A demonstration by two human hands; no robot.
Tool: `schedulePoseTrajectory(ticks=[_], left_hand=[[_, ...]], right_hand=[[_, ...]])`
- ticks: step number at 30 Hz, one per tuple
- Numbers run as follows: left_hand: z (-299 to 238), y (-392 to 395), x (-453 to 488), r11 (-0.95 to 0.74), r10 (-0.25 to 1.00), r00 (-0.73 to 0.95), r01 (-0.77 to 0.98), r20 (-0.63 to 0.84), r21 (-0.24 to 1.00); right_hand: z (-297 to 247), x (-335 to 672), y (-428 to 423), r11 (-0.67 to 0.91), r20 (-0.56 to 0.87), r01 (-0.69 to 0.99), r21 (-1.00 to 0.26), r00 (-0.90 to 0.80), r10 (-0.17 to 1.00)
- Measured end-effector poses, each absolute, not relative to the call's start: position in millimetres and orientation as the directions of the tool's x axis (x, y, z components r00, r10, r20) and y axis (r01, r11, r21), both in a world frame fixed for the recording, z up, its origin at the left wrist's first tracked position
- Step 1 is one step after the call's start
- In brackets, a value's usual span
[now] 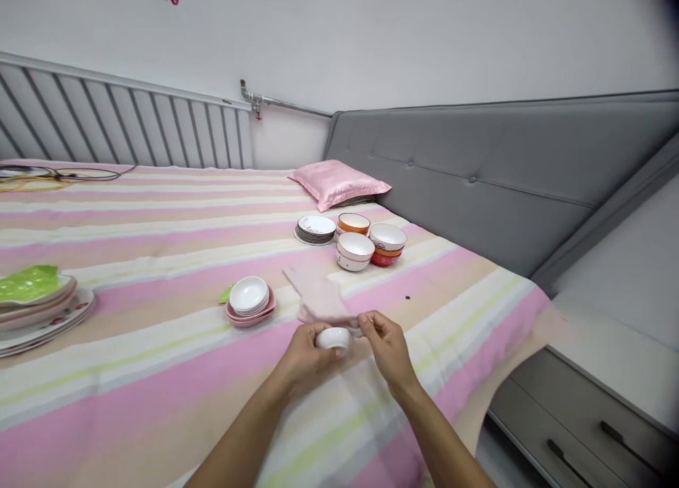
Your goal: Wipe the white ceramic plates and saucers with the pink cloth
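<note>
In my left hand [309, 351] is a small white bowl [333, 338], tilted on its side with my fingers around its rim. My right hand [386, 343] pinches the near edge of a pale pink cloth [321, 297], just right of the bowl. The rest of that cloth stretches away over the striped bedspread [175, 396]. To the left, a stack of small white dishes [249, 294] sits in pink dishes [259, 317], with a bit of green showing behind them.
Beyond the cloth stand stacked bowls [355, 247] and a pile of plates [316, 226]. More dishes, topped by a green leaf-shaped one [29, 283], lie at far left. A pink pillow [339, 182] leans near the grey headboard [467, 170]. A drawer cabinet [583, 410] stands right.
</note>
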State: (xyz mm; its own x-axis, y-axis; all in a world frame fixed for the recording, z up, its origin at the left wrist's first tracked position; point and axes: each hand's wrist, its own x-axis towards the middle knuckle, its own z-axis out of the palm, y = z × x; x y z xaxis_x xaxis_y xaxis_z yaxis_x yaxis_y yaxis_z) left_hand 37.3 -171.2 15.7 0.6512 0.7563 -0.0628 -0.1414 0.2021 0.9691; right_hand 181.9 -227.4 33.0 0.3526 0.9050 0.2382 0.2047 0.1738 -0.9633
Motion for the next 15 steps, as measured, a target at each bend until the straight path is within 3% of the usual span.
schedulePoseTrajectory(ticks=[4, 8, 15], left_hand=[[27, -173, 36, 0.255, 0.678, 0.735, -0.201, -0.026, 0.946], [34, -169, 31, 0.263, 0.647, 0.763, -0.233, 0.008, 0.936], [28, -164, 28, 0.282, 0.746, 0.664, -0.232, -0.06, 0.931]], right_hand=[[34, 186, -229, 0.21, 0.352, 0.383, -0.9, 0.353, 0.867], [36, 190, -231, 0.211, 0.313, 0.336, -0.918, 0.288, 0.905], [42, 182, -237, 0.231, 0.291, 0.307, -0.923, 0.166, 0.942]])
